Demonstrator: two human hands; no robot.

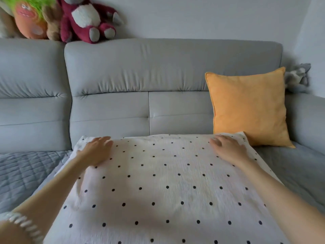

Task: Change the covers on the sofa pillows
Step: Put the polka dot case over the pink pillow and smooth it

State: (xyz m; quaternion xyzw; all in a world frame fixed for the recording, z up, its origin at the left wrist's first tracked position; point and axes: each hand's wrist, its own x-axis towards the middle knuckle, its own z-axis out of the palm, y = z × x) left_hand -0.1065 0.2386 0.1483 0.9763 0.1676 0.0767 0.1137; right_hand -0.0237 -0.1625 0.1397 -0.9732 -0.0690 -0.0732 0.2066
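The dotted white pillow (158,187) lies flat on the sofa (140,67) seat; the left hand (95,150) and right hand (228,149) press flat-fingered near its far corners. An orange pillow (249,108) leans just beyond the right corner.

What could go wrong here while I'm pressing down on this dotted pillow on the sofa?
Both hands, left hand and right hand, press the dotted pillow near its far edge, so it might slide against the orange pillow leaning beside it and tip that over.
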